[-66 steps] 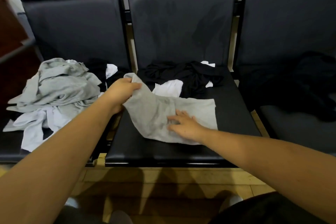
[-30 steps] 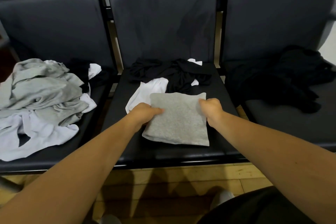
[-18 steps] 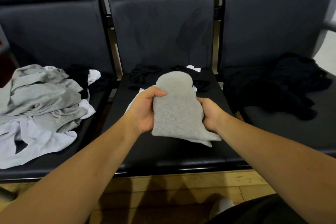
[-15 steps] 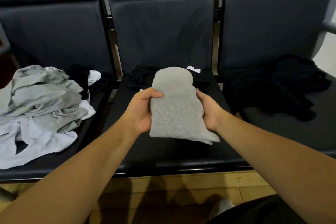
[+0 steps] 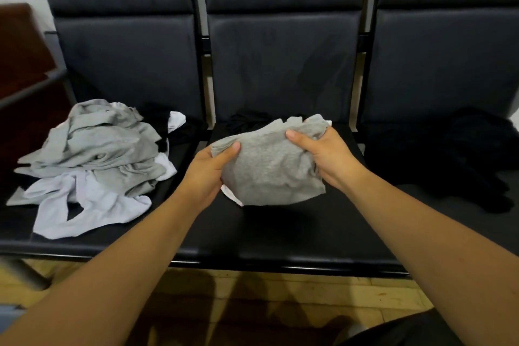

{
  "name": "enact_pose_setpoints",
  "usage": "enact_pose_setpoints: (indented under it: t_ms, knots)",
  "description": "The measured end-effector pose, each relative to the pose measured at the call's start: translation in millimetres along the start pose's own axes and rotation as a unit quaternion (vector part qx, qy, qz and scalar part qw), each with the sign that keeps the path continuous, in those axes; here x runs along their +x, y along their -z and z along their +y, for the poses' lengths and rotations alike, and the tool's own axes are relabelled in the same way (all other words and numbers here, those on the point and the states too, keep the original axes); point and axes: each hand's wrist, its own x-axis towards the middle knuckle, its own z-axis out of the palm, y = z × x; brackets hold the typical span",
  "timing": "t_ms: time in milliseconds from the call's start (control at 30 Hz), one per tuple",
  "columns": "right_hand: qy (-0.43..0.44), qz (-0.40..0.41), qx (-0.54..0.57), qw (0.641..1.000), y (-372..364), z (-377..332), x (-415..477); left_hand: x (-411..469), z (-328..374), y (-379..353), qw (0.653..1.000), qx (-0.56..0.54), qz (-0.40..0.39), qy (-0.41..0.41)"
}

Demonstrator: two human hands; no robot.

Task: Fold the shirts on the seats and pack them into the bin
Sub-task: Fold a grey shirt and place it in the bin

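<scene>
A folded grey shirt (image 5: 269, 168) hangs in the air above the middle seat (image 5: 280, 233). My left hand (image 5: 209, 174) grips its left edge with the thumb on top. My right hand (image 5: 327, 156) grips its upper right corner, where the cloth bunches up. A white shirt (image 5: 231, 196) peeks out below the grey one on the seat. Black shirts (image 5: 247, 123) lie at the back of the middle seat, mostly hidden behind the held shirt. No bin is in view.
A heap of grey and white shirts (image 5: 92, 160) covers the left seat. A dark pile of black clothes (image 5: 460, 157) lies on the right seat. A brown wooden piece (image 5: 19, 64) stands at far left. Wooden floor (image 5: 280, 298) runs below the seats' front edge.
Both hands lifted the folded grey shirt off the middle seat. It has since turned from upright to lying crosswise between my hands, and the view shifted left.
</scene>
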Motion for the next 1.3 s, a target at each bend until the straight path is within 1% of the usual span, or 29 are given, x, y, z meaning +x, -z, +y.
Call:
enact_pose_setpoints:
  t_ms: [100,167,233,300,367,500,567,633,700,767,833,933,1000,1100,1233,1300]
  knots:
    - [-0.074,-0.077,0.111,0.988,-18,1,-4,-8,17,25,0.992,0.095,0.026,-0.083]
    - [-0.118,-0.118,0.162,0.973,-35,6,-6,-17,29,45,0.984,0.134,0.04,-0.107]
    - [-0.131,-0.148,0.168,0.966,-57,11,-4,-29,40,67,0.98,0.163,0.039,-0.108]
    - [-0.116,-0.157,0.149,0.969,-83,10,1,-41,53,94,0.973,0.202,0.038,-0.104]
    - [-0.076,-0.154,0.113,0.979,-115,4,6,-53,67,123,0.964,0.232,0.071,-0.109]
    - [-0.006,-0.144,0.047,0.988,-195,-3,13,-87,89,193,0.957,0.218,0.151,-0.121]
    - [0.025,-0.167,0.011,0.986,-243,1,13,-111,91,232,0.952,0.204,0.186,-0.133]
    - [0.037,-0.197,-0.01,0.98,-292,9,10,-138,86,271,0.941,0.194,0.243,-0.133]
    - [0.04,-0.224,-0.02,0.974,-340,22,5,-164,74,309,0.931,0.173,0.299,-0.12]
    - [0.043,-0.246,-0.044,0.967,-384,37,-2,-193,58,342,0.927,0.135,0.335,-0.101]
    - [0.038,-0.274,-0.072,0.958,-422,57,-13,-224,43,362,0.924,0.115,0.356,-0.084]
    - [0.021,-0.326,-0.102,0.94,-468,92,-31,-271,10,386,0.906,0.074,0.411,-0.061]
    - [0.018,-0.368,-0.132,0.92,-489,115,-47,-299,-18,397,0.892,0.043,0.449,-0.036]
    - [-0.015,-0.4,-0.181,0.898,-514,158,-68,-332,-65,410,0.87,0.003,0.493,0.007]
    - [-0.067,-0.439,-0.23,0.866,-528,216,-86,-362,-136,418,0.859,-0.034,0.506,0.071]
    - [-0.087,-0.47,-0.274,0.835,-532,244,-90,-373,-171,415,0.851,-0.071,0.51,0.105]
